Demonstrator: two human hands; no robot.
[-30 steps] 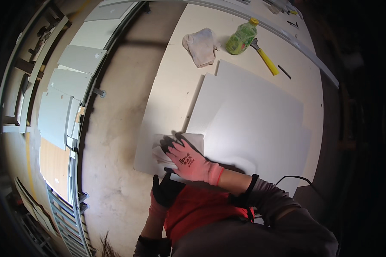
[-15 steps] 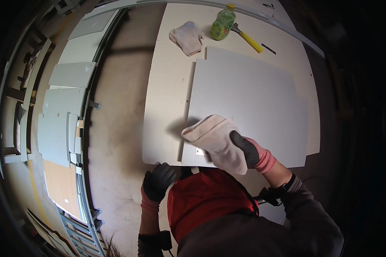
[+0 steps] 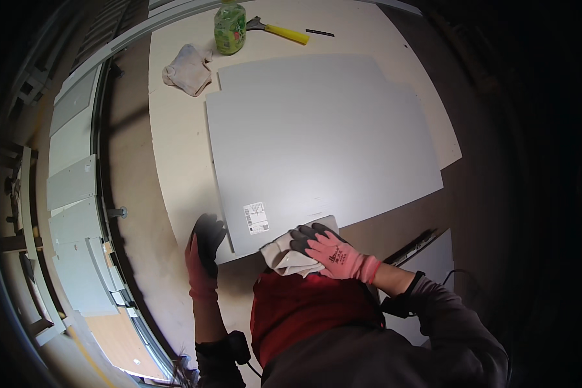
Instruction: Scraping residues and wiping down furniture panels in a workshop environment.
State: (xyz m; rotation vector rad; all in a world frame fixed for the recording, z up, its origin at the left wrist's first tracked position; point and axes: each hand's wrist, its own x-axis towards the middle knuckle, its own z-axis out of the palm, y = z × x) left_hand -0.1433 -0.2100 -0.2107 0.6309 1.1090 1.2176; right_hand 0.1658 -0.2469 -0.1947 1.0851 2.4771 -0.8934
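My right hand point(image 3: 330, 251), in a pink glove with dark fingertips, presses a folded off-white cloth point(image 3: 282, 253) against the near edge of a flat grey panel point(image 3: 317, 129). The fingers grip the cloth from above. My left hand point(image 3: 206, 249), gloved alike, is by the panel's near left corner with its fingers stretched out and nothing in them. A white printed label point(image 3: 256, 218) is stuck on the panel between both hands. Faint marks show on the surface just beyond the cloth.
The panel lies on a cream table point(image 3: 174, 139). Towards its far side are a crumpled cloth point(image 3: 189, 70), a green bottle point(image 3: 230, 29), a yellow-handled scraper-like tool point(image 3: 286, 33) and a thin dark strip point(image 3: 320, 32). Left of an aisle, a rack point(image 3: 77, 223) carries grey panels.
My right hand has brought the cloth down to the panel's near edge, uncovering the label. My left hand has moved up and its fingers have straightened. The view has turned.
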